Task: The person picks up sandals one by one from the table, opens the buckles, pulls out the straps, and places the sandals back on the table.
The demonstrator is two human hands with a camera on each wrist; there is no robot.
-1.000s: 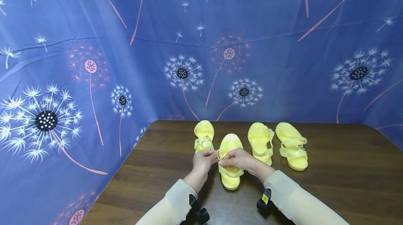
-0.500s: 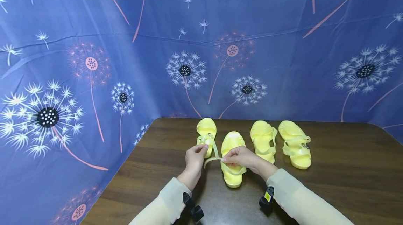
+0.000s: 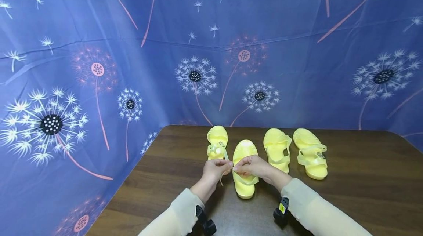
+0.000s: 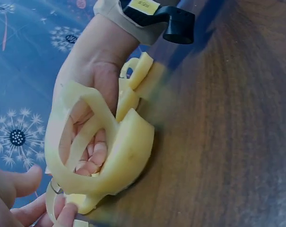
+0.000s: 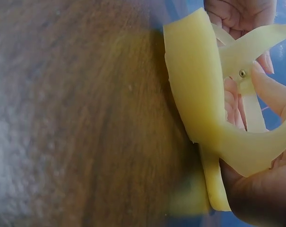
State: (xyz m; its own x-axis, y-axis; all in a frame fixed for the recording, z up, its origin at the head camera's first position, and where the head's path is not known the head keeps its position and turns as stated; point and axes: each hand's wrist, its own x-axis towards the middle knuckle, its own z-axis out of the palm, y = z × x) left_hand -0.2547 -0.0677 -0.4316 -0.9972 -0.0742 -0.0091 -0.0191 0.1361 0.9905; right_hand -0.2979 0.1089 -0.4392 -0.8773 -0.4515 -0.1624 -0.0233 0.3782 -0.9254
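Backdrop: blue cloth (image 3: 99, 45) w/ dandelion print, behind and to the left of everything.

Dark wood surface (image 3: 357, 192) carries four yellow jelly sandals in a row. Two rightmost (image 3: 277, 148) (image 3: 311, 157) lie side by side, untouched, straps closed as far as head view shows. Far-left sandal (image 3: 216, 142) sits just behind the left hand.

Worked sandal (image 3: 243, 171) is second from left, nearer the person than the others, sole flat on the surface, between both hands.

Left hand (image 3: 215, 170): thumb and fingertips pinching the loose end of its ankle strap (image 3: 231, 168). Right hand (image 3: 252, 166): fingers curled, pinching the same strap at the sandal's left edge; the hands meet there, touching or nearly so.

Right wrist view: small metal stud (image 5: 242, 73) on the strap; probably the buckle pin, too blurred to confirm.
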